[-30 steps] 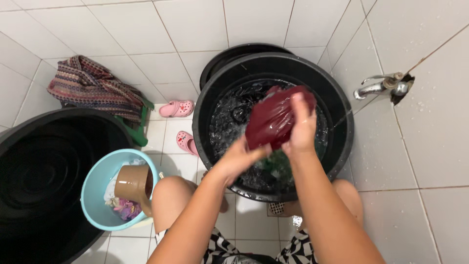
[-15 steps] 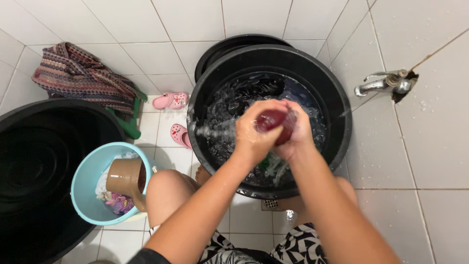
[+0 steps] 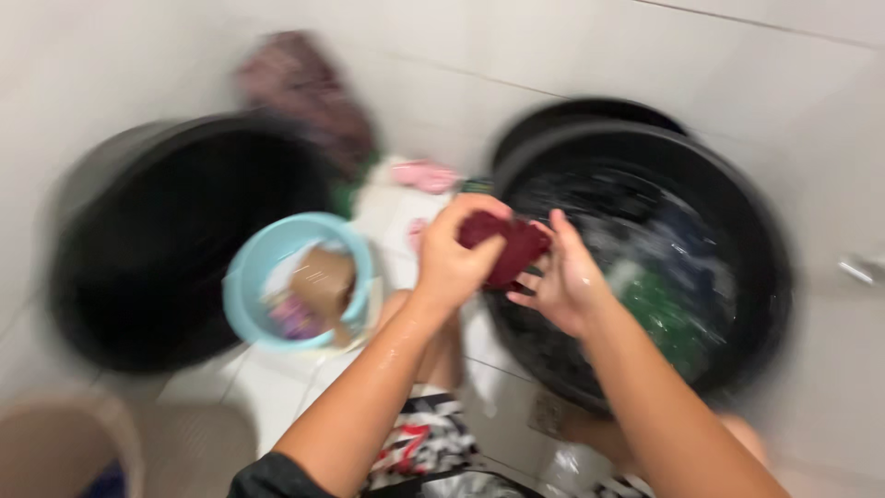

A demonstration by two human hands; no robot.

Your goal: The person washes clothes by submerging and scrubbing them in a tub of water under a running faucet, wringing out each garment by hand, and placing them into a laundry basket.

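Observation:
The picture is blurred by motion. My left hand (image 3: 452, 258) grips a wadded dark red cloth (image 3: 512, 247) at the left rim of a large black tub (image 3: 765, 277) that holds water and other wet clothes, one of them green (image 3: 659, 309). My right hand (image 3: 564, 281) is beside the cloth with its fingers spread, touching the cloth's right side.
A light blue basin (image 3: 244, 277) with a brown scoop (image 3: 323, 281) and small clothes sits left of my knee. A second big black tub (image 3: 166, 240) stands at the left. Pink sandals (image 3: 424, 175) and a striped cloth (image 3: 295, 88) lie behind. A tap (image 3: 862, 269) is at right.
The view has swung left. The red cloth has moved from over the tub's middle to its left rim. My right hand has loosened from the squeeze and its fingers have spread.

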